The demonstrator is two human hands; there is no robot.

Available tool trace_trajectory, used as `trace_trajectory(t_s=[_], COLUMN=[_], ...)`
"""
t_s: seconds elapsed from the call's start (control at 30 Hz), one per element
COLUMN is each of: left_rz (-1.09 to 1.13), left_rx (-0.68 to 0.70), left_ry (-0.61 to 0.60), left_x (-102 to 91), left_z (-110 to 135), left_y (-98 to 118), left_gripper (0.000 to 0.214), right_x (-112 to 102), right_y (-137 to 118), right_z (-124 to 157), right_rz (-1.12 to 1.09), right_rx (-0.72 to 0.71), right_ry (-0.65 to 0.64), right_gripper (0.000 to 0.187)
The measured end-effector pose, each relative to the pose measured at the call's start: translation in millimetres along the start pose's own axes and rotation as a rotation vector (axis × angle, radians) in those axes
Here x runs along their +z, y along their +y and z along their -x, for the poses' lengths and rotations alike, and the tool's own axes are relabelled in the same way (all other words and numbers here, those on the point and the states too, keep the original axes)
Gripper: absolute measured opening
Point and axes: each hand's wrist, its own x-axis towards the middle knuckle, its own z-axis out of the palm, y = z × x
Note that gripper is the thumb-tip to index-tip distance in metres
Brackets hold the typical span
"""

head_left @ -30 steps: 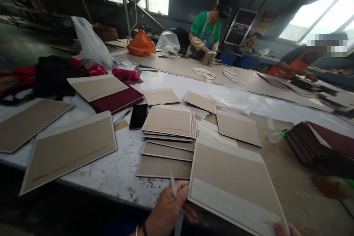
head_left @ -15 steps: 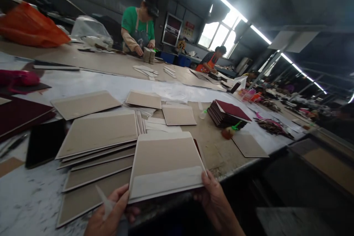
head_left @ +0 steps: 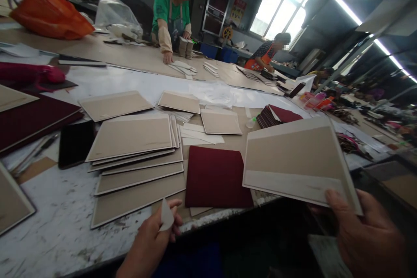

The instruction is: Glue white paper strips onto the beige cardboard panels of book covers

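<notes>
My right hand (head_left: pixel 365 226) grips a beige panel (head_left: pixel 293 156) by its lower right corner, thumb on top. The panel has pale edges and a whitish strip along its near side. It is raised and tilted above the table edge. My left hand (head_left: pixel 156 234) is closed around a thin white pointed tool (head_left: pixel 167 216), whose tip sticks up between thumb and fingers. Just beyond that hand a dark red panel (head_left: pixel 216 176) lies flat at the table edge. To its left is a fanned stack of beige panels (head_left: pixel 133 139).
A black phone (head_left: pixel 76 143) and pens (head_left: pixel 35 152) lie on the white tabletop at left. A dark red stack (head_left: pixel 276 115) stands behind the raised panel. Across the table a co-worker in green (head_left: pixel 172 13) handles pale strips; another person in an orange apron (head_left: pixel 265 58) works further right.
My right hand has carried the beige panel to the right, out of my left hand, uncovering the dark red panel. The left hand keeps the white tool. The co-worker's hand has reached the pale strips.
</notes>
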Motion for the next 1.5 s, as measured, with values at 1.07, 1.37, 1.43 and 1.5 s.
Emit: trace_trajectory(t_s=[1.07,1.37,1.43,1.5], left_rz=[-0.011,-0.059,-0.085,-0.172], left_rx=[-0.133,-0.065,-0.06,-0.057], left_ry=[-0.051,0.026,0.258,0.582], left_x=[22.6,8.4,-18.4,-59.2], left_z=[-26,-17,-16,-19], left_y=[9,6,13,21], left_gripper=[0.049,0.036,0.04,0.044], right_x=[93,100,133,174], right_y=[85,58,30,1], right_z=[28,-9,5,23], right_rz=[-0.143,0.413,0.291,0.132], right_rx=[0.433,-0.32,-0.456,-0.629], right_ry=[-0.712,-0.67,-0.748,-0.817], right_gripper=[0.038,0.027,0.029,0.028])
